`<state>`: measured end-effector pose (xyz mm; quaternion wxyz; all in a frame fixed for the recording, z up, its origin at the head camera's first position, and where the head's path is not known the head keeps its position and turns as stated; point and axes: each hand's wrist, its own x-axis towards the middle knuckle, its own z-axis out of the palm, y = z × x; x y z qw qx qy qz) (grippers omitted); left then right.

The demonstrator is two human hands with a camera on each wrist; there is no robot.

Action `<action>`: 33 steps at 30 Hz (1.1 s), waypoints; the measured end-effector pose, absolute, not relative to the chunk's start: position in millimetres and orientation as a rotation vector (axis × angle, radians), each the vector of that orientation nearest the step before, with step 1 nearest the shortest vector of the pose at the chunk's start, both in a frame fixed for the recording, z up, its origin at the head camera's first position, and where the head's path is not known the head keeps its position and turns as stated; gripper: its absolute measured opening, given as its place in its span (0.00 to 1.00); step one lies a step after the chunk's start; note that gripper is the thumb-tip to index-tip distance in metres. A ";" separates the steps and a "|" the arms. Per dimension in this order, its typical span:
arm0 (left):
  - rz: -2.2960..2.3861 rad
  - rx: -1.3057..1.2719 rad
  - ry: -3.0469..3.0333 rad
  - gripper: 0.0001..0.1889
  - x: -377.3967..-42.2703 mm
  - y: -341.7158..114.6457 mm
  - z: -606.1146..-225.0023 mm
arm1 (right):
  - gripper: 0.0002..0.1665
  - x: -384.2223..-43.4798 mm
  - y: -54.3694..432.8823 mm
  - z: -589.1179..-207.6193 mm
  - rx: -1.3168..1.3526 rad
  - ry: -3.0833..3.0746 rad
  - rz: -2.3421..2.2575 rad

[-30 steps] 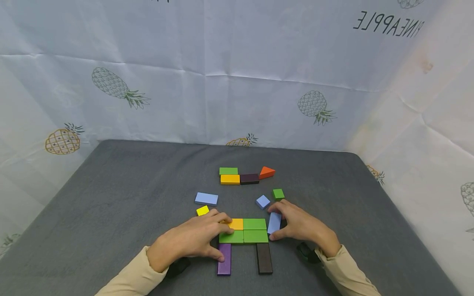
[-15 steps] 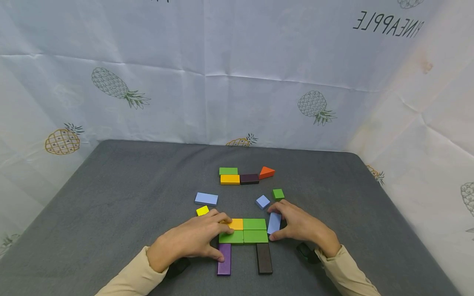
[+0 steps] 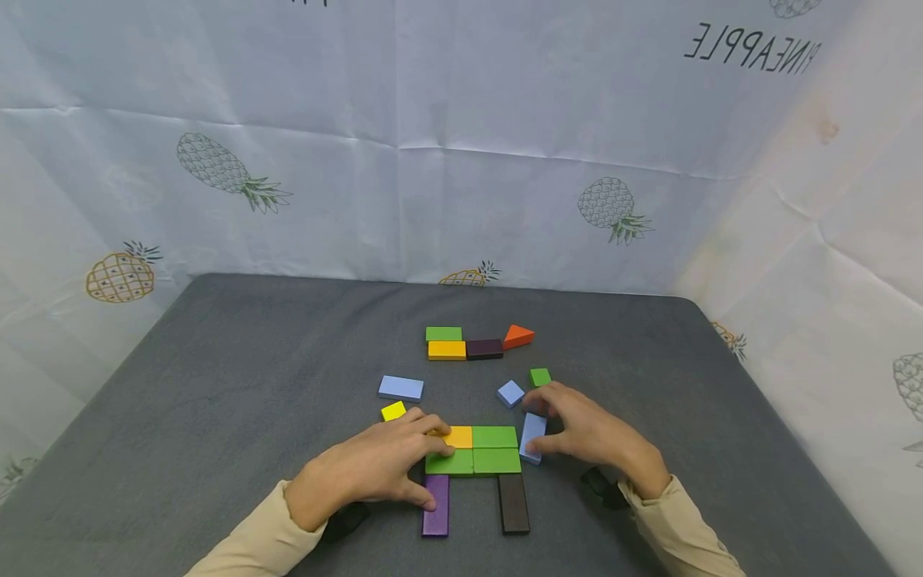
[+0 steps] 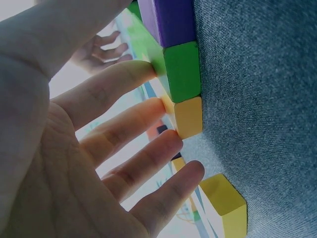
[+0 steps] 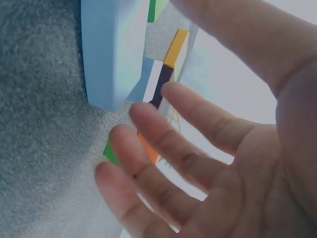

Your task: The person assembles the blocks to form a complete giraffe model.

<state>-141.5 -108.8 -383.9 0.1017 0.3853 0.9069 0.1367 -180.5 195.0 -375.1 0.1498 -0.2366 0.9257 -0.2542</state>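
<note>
In the head view, my left hand (image 3: 382, 465) rests its fingertips on the orange-yellow block (image 3: 457, 437) and a green block (image 3: 450, 462). Its thumb lies by the purple block (image 3: 436, 513). The left wrist view shows the fingers spread and fairly straight. Over on the right, my right hand (image 3: 594, 425) hovers at a light blue rectangular block (image 3: 532, 433) that stands close beside the green blocks. Its fingers (image 5: 148, 119) are loosely spread, apart from that blue block (image 5: 109, 54) in the right wrist view. Whether the thumb touches it is hard to tell.
A dark brown block (image 3: 513, 503) extends below the green ones. Around lie a yellow cube (image 3: 393, 411), a blue block (image 3: 401, 389), a blue cube (image 3: 510, 393) and a green cube (image 3: 539, 377). Farther back sit a dark block (image 3: 484, 349) and an orange triangle (image 3: 518, 336).
My right hand has let go of the blue block; its fingers have lifted and shifted slightly away. The left hand stays put, and the blocks look about the same.
</note>
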 end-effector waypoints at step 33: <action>0.381 1.111 2.656 0.31 -142.9 -107.3 -383.0 | 0.22 -225.6 168.2 -375.9 -0.914 2.756 -0.736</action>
